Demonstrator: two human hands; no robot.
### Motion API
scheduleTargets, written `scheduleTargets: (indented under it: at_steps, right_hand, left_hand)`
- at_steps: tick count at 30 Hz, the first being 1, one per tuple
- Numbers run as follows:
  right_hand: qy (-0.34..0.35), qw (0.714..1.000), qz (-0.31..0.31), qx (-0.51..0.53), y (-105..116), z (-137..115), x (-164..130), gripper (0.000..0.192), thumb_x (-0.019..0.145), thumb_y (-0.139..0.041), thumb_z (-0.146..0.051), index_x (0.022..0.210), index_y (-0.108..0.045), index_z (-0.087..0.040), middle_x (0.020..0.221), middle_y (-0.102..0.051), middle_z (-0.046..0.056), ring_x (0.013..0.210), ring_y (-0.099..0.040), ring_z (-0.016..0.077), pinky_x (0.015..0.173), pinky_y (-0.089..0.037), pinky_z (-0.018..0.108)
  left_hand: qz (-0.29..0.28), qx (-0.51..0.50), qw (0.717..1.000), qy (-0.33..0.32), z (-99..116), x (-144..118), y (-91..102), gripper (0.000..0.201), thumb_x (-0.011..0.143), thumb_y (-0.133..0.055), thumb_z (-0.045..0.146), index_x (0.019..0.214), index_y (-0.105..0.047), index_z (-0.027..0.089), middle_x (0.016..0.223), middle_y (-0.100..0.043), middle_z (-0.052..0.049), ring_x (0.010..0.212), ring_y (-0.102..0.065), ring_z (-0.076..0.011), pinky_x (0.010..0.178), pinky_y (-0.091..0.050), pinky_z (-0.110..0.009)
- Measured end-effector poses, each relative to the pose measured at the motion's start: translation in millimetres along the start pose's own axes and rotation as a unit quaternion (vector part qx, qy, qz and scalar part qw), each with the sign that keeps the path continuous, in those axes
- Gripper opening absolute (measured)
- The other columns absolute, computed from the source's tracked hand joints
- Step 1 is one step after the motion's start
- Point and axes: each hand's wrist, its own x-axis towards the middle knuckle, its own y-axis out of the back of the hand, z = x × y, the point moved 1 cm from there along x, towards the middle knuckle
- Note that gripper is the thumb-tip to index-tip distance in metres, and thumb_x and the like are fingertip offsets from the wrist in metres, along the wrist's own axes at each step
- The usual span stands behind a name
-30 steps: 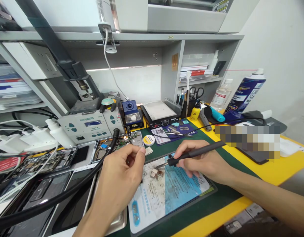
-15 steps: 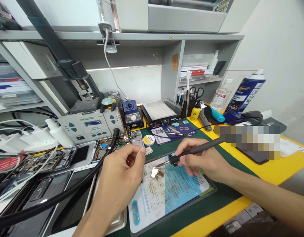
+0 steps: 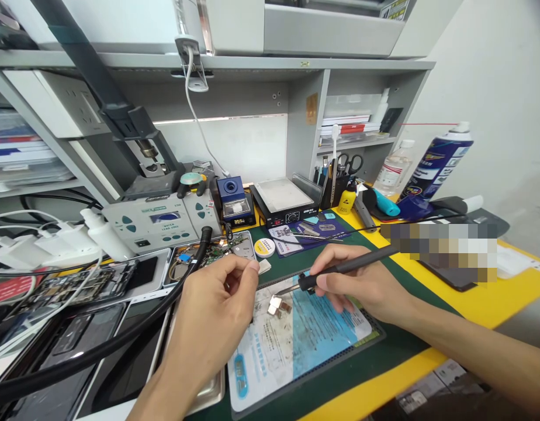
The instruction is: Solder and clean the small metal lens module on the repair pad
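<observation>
Black slim soldering iron pinched in my right hand | tip points left, just above small metal chips | left hand nearer them, fingertips closed, contents unseen.

Blue solder station display: approx "355".

Single view, worn on the head, looking forward and down from close above the surface. Near enough that both forearms enter from the bottom edge. Faces the grey shelf unit at the back; white wall at the right edge.
</observation>
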Motion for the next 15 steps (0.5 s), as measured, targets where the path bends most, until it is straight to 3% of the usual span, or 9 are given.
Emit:
scheduleTargets:
  at_steps: [15]
  right_hand:
    - [0.009,0.999,0.0,-0.054,0.1,-0.3,-1.2,0.008,0.075,-0.072,-0.022,0.081,-0.071,-0.018,0.063,-0.07,0.002,0.039,-0.057,0.0119,0.033,-0.04,0.02]
  left_hand:
    - [0.001,0.005,1.0,-0.006,-2.1,-0.5,-0.4,0.035,0.087,-0.058,0.054,0.072,-0.066,0.023,0.049,-0.041,0.006,0.048,-0.032,-0.0105,0.045,-0.028,-0.022]
